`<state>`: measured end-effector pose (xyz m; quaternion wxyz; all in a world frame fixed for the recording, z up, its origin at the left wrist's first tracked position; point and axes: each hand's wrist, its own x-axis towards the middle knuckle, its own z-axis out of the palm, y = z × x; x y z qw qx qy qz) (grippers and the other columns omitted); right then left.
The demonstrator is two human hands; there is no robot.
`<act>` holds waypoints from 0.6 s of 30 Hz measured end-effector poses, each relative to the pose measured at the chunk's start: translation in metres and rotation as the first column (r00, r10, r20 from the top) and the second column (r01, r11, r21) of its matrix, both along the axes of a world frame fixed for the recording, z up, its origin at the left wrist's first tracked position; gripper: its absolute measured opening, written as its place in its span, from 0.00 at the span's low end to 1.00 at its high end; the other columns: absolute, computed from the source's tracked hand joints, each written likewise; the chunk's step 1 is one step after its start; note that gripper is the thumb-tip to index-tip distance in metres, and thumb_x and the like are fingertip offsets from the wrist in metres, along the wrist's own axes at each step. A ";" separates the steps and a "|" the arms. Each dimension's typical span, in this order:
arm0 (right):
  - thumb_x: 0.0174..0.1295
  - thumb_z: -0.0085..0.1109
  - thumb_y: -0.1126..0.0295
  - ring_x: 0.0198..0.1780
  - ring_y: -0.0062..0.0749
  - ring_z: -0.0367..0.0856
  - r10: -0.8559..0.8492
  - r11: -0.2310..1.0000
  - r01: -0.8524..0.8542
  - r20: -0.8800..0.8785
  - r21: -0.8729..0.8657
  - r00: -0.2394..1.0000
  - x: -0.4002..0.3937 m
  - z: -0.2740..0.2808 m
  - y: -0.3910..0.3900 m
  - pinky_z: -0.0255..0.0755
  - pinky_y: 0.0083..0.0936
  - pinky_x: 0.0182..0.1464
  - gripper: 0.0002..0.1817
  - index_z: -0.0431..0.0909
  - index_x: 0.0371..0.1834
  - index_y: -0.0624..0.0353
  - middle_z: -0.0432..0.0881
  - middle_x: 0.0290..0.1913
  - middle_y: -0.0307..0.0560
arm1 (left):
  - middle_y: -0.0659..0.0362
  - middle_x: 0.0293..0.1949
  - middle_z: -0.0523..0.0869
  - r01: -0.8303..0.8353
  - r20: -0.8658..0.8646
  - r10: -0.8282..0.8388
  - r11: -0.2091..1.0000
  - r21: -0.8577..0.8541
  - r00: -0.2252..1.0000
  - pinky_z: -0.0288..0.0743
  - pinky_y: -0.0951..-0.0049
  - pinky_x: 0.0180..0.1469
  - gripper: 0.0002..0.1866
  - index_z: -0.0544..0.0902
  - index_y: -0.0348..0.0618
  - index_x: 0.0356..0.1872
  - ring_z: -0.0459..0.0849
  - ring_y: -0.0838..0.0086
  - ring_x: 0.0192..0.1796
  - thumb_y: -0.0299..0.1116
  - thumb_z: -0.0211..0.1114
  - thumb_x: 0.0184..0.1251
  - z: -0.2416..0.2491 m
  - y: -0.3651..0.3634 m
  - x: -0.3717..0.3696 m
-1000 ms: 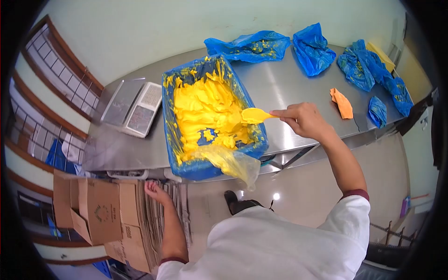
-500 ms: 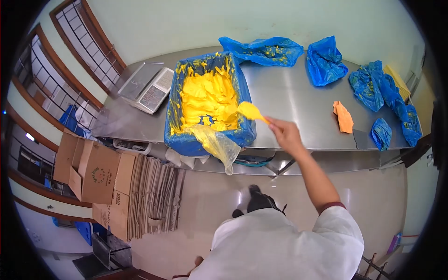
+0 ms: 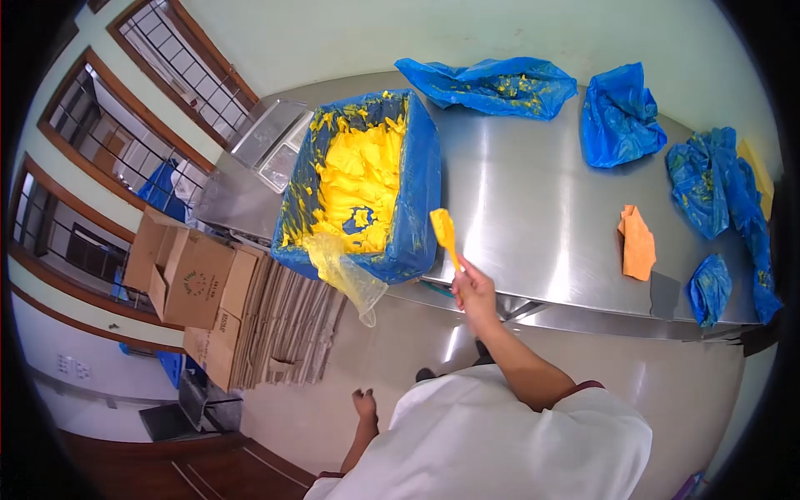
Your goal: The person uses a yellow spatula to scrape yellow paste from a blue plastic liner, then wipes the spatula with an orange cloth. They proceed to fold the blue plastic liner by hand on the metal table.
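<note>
My right hand [image 3: 475,292] is closed on the handle of a yellow spatula [image 3: 444,231], whose blade points up and left over the steel table, just right of the tub. The blue-lined tub [image 3: 423,175] holds a thick yellow paste [image 3: 358,171], with blue liner showing through near its front. A clear plastic bag [image 3: 350,279], smeared yellow, hangs over the tub's front edge. Low beside my body hangs my left hand [image 3: 364,404], away from the table; its fingers are small and their grip is unclear.
Blue plastic bags [image 3: 617,121] with yellow smears lie along the back and right of the steel table [image 3: 517,208]. An orange cloth [image 3: 637,243] is near the front right. A scale [image 3: 279,162] stands left of the tub. Flattened cartons [image 3: 283,321] are stacked on the floor.
The view has shifted and turned. My right hand and the spatula have moved lower and left, and the blade now stands more upright. My left hand has come further into view.
</note>
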<state>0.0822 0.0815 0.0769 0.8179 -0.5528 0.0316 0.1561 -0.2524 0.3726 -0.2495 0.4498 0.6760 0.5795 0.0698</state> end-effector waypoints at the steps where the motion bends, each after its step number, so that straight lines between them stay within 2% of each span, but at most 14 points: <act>1: 0.71 0.51 0.69 0.20 0.14 0.65 0.023 0.999 -0.021 -0.054 0.031 0.998 -0.007 -0.002 0.005 0.60 0.13 0.19 0.24 0.66 0.71 0.53 0.71 0.25 0.34 | 0.51 0.49 0.77 0.094 0.048 -0.099 0.991 0.098 0.994 0.75 0.69 0.38 0.28 0.67 0.37 0.61 0.79 0.71 0.38 0.31 0.66 0.61 0.008 -0.006 0.013; 2: 0.71 0.51 0.69 0.20 0.14 0.66 0.022 0.998 -0.018 -0.065 0.056 0.998 -0.013 -0.001 0.010 0.61 0.14 0.19 0.25 0.66 0.71 0.53 0.72 0.26 0.34 | 0.45 0.56 0.76 0.094 0.048 -0.094 0.996 0.006 0.994 0.67 0.61 0.63 0.29 0.70 0.33 0.60 0.75 0.56 0.60 0.33 0.68 0.60 0.049 -0.023 0.032; 3: 0.72 0.51 0.69 0.20 0.14 0.66 0.018 0.997 -0.012 -0.077 0.081 0.997 -0.018 -0.002 0.015 0.61 0.14 0.19 0.25 0.65 0.72 0.53 0.72 0.27 0.33 | 0.45 0.57 0.76 0.111 0.044 -0.112 0.994 0.012 0.993 0.67 0.62 0.63 0.29 0.70 0.33 0.60 0.75 0.56 0.60 0.33 0.68 0.60 0.078 -0.038 0.043; 5: 0.72 0.51 0.69 0.22 0.14 0.66 -0.020 0.996 0.019 0.007 0.087 1.000 -0.027 -0.017 0.029 0.62 0.13 0.21 0.26 0.64 0.73 0.51 0.72 0.28 0.32 | 0.45 0.57 0.76 0.158 0.038 -0.159 0.987 0.027 0.986 0.67 0.62 0.63 0.28 0.70 0.34 0.61 0.75 0.56 0.59 0.33 0.67 0.60 0.109 -0.045 0.049; 6: 0.72 0.51 0.69 0.22 0.13 0.66 -0.042 0.996 0.037 0.056 0.083 0.998 -0.029 -0.022 0.034 0.63 0.13 0.22 0.26 0.64 0.73 0.51 0.72 0.28 0.32 | 0.45 0.57 0.76 0.211 -0.029 -0.209 0.974 0.081 0.977 0.72 0.62 0.57 0.29 0.69 0.33 0.60 0.79 0.59 0.55 0.32 0.68 0.60 0.084 -0.030 0.032; 9: 0.72 0.51 0.69 0.24 0.12 0.65 -0.055 0.998 0.063 0.258 -0.024 0.965 -0.047 -0.027 0.052 0.63 0.11 0.25 0.27 0.63 0.74 0.49 0.71 0.29 0.30 | 0.46 0.51 0.80 0.009 -0.068 -0.016 0.994 -0.109 0.998 0.77 0.60 0.48 0.29 0.69 0.32 0.59 0.83 0.62 0.44 0.33 0.69 0.59 0.053 -0.007 -0.021; 10: 0.71 0.52 0.71 0.31 0.13 0.67 -0.057 0.995 0.074 0.239 -0.061 0.969 -0.054 -0.009 0.050 0.66 0.13 0.34 0.25 0.67 0.71 0.49 0.71 0.29 0.32 | 0.47 0.48 0.81 -0.055 -0.195 0.030 0.990 -0.127 0.980 0.77 0.58 0.44 0.29 0.70 0.33 0.59 0.84 0.62 0.40 0.32 0.69 0.58 0.053 -0.002 -0.037; 11: 0.71 0.52 0.71 0.30 0.13 0.67 -0.033 0.999 0.035 0.217 -0.005 0.976 -0.058 -0.001 0.046 0.65 0.13 0.33 0.25 0.67 0.71 0.49 0.71 0.29 0.32 | 0.47 0.45 0.83 -0.120 -0.317 0.069 0.982 -0.144 0.946 0.78 0.57 0.41 0.28 0.71 0.34 0.59 0.84 0.61 0.35 0.31 0.69 0.57 0.054 0.002 -0.053; 12: 0.71 0.51 0.71 0.30 0.13 0.66 -0.009 0.999 -0.002 0.198 0.052 0.980 -0.062 0.005 0.042 0.65 0.13 0.33 0.25 0.67 0.71 0.49 0.71 0.29 0.32 | 0.48 0.44 0.85 0.511 -0.555 -0.514 0.841 -0.176 0.654 0.78 0.57 0.42 0.27 0.72 0.36 0.60 0.85 0.59 0.34 0.32 0.67 0.59 0.040 0.015 -0.082; 13: 0.71 0.51 0.70 0.29 0.13 0.66 0.018 0.993 -0.038 0.181 0.109 0.983 -0.063 0.006 0.039 0.65 0.13 0.32 0.25 0.67 0.71 0.49 0.71 0.29 0.32 | 0.49 0.42 0.86 0.924 -0.738 -0.658 0.358 -0.134 0.148 0.79 0.57 0.42 0.27 0.72 0.37 0.61 0.85 0.56 0.33 0.33 0.65 0.60 0.051 0.015 -0.097; 14: 0.72 0.51 0.70 0.27 0.12 0.65 -0.002 0.985 -0.025 0.153 0.171 0.988 -0.061 0.006 0.034 0.63 0.12 0.30 0.25 0.65 0.72 0.50 0.71 0.29 0.32 | 0.48 0.43 0.85 0.803 -0.664 -0.646 0.585 -0.113 0.377 0.79 0.57 0.43 0.27 0.72 0.37 0.61 0.86 0.56 0.34 0.33 0.65 0.60 0.048 0.018 -0.114; 16: 0.72 0.50 0.70 0.24 0.11 0.63 -0.027 0.957 -0.001 0.093 0.289 0.995 -0.050 0.006 0.021 0.61 0.11 0.24 0.26 0.62 0.74 0.52 0.71 0.29 0.32 | 0.47 0.46 0.85 0.743 -0.622 -0.638 0.657 -0.131 0.454 0.79 0.57 0.44 0.27 0.72 0.38 0.61 0.86 0.56 0.37 0.34 0.64 0.61 0.045 0.018 -0.127; 18: 0.72 0.49 0.70 0.23 0.12 0.63 -0.061 0.971 0.061 -0.010 0.232 0.998 -0.019 -0.002 0.018 0.60 0.11 0.24 0.26 0.62 0.74 0.53 0.71 0.29 0.32 | 0.46 0.48 0.84 0.742 -0.585 -0.651 0.660 -0.121 0.483 0.79 0.57 0.45 0.27 0.72 0.38 0.62 0.86 0.55 0.39 0.35 0.64 0.61 0.043 0.017 -0.135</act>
